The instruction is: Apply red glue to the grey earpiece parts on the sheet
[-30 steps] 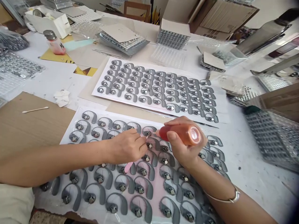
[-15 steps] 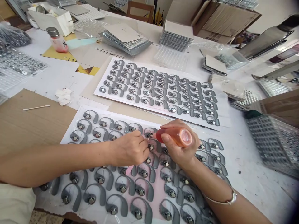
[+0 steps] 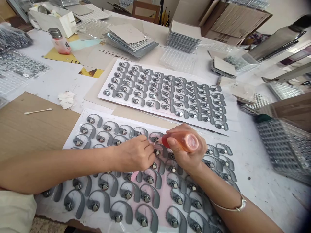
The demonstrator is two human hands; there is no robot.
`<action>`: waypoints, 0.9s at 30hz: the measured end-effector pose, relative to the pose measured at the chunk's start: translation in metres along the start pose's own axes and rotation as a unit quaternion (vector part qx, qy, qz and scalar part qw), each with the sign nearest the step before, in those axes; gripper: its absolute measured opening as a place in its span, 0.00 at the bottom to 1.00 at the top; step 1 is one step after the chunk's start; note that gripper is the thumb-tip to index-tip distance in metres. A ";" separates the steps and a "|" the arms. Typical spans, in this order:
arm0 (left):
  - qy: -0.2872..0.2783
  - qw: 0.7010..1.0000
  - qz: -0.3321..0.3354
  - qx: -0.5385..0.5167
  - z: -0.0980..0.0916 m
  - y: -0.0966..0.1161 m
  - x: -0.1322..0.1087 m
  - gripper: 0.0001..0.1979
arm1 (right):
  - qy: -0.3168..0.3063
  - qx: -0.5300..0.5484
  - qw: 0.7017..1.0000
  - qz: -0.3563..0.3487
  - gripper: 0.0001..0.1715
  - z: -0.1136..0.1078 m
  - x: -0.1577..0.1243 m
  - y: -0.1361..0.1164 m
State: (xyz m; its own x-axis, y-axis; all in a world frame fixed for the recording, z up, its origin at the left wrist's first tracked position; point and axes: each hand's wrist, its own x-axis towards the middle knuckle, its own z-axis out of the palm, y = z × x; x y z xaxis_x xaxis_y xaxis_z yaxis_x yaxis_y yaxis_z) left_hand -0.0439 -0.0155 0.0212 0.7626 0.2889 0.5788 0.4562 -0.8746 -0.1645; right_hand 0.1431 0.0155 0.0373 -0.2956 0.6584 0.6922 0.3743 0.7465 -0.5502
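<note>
My right hand [image 3: 188, 155] is wrapped round a small squeeze bottle [image 3: 179, 140] of red-orange liquid, tilted with its base towards me. Its narrow nozzle reaches a grey ear-hook earphone part [image 3: 157, 134] in the near batch. From the other side my left hand [image 3: 138, 153] is closed on a slim pink-ended tool [image 3: 134, 175], tweezers by its look; most of it is hidden by the fingers. Its tip is close to the nozzle. Around both hands lie rows of similar hook-shaped parts with round metal pieces and thin wires, on a white sheet [image 3: 70, 140] with pink staining.
A second sheet of ear-hook parts [image 3: 167, 87] lies behind. At left are a cotton swab [image 3: 38, 111], crumpled tissue [image 3: 66, 99], brown cardboard [image 3: 36, 132] and a metal-capped bottle [image 3: 59, 42]. Stacked trays [image 3: 183, 38] stand at the back, more trays [image 3: 279, 145] at right.
The bottle and my right hand have shifted very slightly left and up. My left hand stays almost in the same place, its grip unchanged.
</note>
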 end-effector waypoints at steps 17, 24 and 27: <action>-0.004 1.000 0.001 0.008 0.000 -0.001 -0.001 0.11 | 0.017 -0.001 1.000 -0.001 0.03 0.002 0.001 0.001; -0.012 1.000 0.004 0.007 -0.001 0.000 -0.001 0.10 | 0.023 -0.009 1.000 -0.007 0.04 0.002 0.000 0.002; -0.008 1.000 0.003 0.005 -0.001 0.000 0.000 0.10 | 0.023 -0.011 1.000 -0.008 0.03 0.002 0.000 0.005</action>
State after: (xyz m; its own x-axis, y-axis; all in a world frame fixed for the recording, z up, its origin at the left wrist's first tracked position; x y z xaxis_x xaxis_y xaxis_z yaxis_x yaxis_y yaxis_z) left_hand -0.0448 -0.0159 0.0223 0.7729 0.2903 0.5642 0.4561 -0.8723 -0.1761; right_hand 0.1431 0.0191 0.0334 -0.2611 0.6409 0.7219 0.3895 0.7541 -0.5287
